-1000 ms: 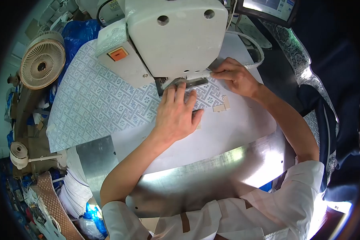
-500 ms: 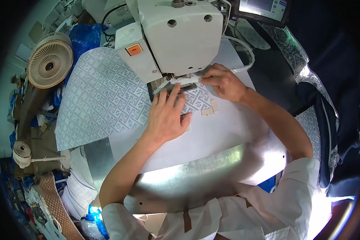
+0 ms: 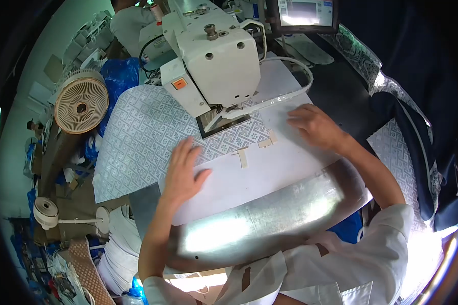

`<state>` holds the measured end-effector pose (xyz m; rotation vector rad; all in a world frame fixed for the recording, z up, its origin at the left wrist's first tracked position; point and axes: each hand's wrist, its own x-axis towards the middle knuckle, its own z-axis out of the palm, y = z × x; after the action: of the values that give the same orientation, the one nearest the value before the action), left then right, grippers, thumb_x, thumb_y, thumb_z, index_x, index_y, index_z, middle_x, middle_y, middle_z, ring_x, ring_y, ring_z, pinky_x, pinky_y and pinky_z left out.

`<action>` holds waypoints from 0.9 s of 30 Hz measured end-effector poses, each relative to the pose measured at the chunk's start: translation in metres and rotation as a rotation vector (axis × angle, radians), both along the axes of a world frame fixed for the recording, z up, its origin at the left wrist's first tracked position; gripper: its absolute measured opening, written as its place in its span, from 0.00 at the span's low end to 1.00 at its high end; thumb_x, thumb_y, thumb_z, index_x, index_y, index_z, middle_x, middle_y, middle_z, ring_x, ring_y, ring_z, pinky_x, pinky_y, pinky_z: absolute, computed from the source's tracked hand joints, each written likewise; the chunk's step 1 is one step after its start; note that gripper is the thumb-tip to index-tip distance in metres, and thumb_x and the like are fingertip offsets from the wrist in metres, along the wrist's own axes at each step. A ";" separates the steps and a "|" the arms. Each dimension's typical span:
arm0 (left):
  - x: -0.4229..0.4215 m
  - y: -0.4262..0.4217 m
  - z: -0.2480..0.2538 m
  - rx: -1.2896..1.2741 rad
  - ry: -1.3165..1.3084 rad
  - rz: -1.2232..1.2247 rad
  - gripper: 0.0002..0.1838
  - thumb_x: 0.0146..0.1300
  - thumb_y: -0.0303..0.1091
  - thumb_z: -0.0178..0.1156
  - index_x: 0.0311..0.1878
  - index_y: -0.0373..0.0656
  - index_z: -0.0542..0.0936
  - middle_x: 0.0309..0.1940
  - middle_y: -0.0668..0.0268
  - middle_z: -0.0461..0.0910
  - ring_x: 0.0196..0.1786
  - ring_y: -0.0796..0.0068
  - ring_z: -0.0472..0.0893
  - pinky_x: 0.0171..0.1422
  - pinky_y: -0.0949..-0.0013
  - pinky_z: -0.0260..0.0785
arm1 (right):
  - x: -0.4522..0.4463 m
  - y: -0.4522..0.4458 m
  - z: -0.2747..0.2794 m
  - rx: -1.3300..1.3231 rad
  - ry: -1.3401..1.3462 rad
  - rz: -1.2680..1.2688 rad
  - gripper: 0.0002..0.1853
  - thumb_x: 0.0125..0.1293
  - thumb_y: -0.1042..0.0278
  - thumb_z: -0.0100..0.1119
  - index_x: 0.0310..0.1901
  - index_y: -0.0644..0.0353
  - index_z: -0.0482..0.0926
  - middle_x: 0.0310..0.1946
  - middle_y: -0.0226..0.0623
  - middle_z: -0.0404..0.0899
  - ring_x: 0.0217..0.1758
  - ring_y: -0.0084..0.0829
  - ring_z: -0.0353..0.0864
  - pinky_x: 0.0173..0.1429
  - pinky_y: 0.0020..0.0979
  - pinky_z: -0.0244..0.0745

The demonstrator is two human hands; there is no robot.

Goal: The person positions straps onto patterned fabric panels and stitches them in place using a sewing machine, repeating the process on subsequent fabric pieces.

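Fingers (image 3: 182, 152) of the left hand (image 3: 182, 180): extended, slightly parted, thumb well out to the side, gripping nothing; they lie over the near edge of the patterned cloth (image 3: 137, 134), contact not determinable. Fingers of the right hand (image 3: 320, 130): bent and close together, over or on the white sheet (image 3: 290, 157), right of the cloth; whether they hold anything cannot be told.

The cloth lies spread on the sheet, running under the head of the machine (image 3: 224, 66). A metal frame (image 3: 226, 127) rests on it there, between the hands. Two pieces of tape are noted: one (image 3: 243, 158) at the cloth's near edge, one (image 3: 265, 143) at its right corner. A white hose (image 3: 280, 99) loops from the machine towards the right hand, apart from it.

Nearest the body, the table (image 3: 269, 216) shows bare metal. Beyond: a fan (image 3: 81, 104) at left, a lit screen (image 3: 305, 12) behind, right of the machine.
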<state>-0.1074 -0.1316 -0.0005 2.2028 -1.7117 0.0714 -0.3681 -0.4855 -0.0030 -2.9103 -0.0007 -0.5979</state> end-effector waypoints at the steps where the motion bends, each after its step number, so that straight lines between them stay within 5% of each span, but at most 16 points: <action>1: 0.010 0.015 0.002 0.035 -0.017 0.059 0.37 0.61 0.45 0.73 0.70 0.37 0.73 0.80 0.49 0.62 0.82 0.40 0.58 0.85 0.43 0.51 | -0.017 0.000 0.002 0.031 0.040 -0.015 0.15 0.59 0.81 0.67 0.50 0.63 0.87 0.55 0.42 0.86 0.64 0.46 0.81 0.71 0.43 0.76; 5: 0.039 0.048 0.004 0.105 -0.027 0.096 0.38 0.60 0.42 0.73 0.71 0.37 0.73 0.81 0.49 0.60 0.82 0.40 0.59 0.84 0.44 0.53 | -0.068 0.022 0.016 0.110 0.161 0.078 0.12 0.62 0.78 0.70 0.49 0.63 0.88 0.53 0.45 0.88 0.56 0.45 0.87 0.63 0.44 0.81; 8: 0.046 0.042 0.009 0.117 -0.010 0.060 0.38 0.61 0.42 0.73 0.72 0.38 0.73 0.81 0.51 0.60 0.82 0.42 0.58 0.85 0.45 0.53 | -0.070 0.080 0.095 0.574 0.276 0.425 0.10 0.68 0.72 0.70 0.50 0.63 0.88 0.49 0.44 0.89 0.52 0.42 0.89 0.59 0.41 0.84; 13: 0.059 0.029 -0.009 0.151 -0.130 0.049 0.36 0.65 0.45 0.71 0.73 0.43 0.74 0.80 0.54 0.63 0.82 0.46 0.60 0.85 0.44 0.54 | -0.103 0.132 0.149 1.243 0.321 1.427 0.12 0.71 0.68 0.67 0.53 0.59 0.86 0.46 0.41 0.89 0.49 0.41 0.90 0.54 0.46 0.87; 21: 0.084 0.042 -0.014 0.156 -0.248 0.038 0.26 0.69 0.30 0.58 0.71 0.54 0.79 0.74 0.61 0.76 0.76 0.54 0.73 0.79 0.51 0.66 | -0.025 0.167 0.180 1.369 0.337 1.796 0.16 0.71 0.53 0.71 0.46 0.58 0.89 0.45 0.35 0.89 0.51 0.35 0.89 0.61 0.48 0.76; 25: 0.107 0.062 -0.025 0.067 -0.261 0.076 0.26 0.69 0.27 0.54 0.69 0.55 0.80 0.71 0.63 0.79 0.75 0.58 0.75 0.78 0.54 0.69 | -0.008 0.160 0.183 1.364 0.257 1.474 0.10 0.75 0.62 0.64 0.41 0.59 0.88 0.42 0.33 0.87 0.47 0.35 0.89 0.55 0.46 0.79; 27: 0.117 0.078 -0.023 0.084 -0.328 0.144 0.26 0.68 0.28 0.55 0.69 0.54 0.81 0.71 0.63 0.78 0.75 0.56 0.75 0.78 0.53 0.69 | -0.017 0.167 0.192 1.320 0.263 1.506 0.09 0.75 0.63 0.64 0.41 0.58 0.88 0.42 0.33 0.87 0.47 0.35 0.89 0.54 0.45 0.80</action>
<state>0.0096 -0.0532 -0.0232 2.4850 -1.7402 0.4258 -0.3850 -0.3188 0.1885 -1.0958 -1.0997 0.1208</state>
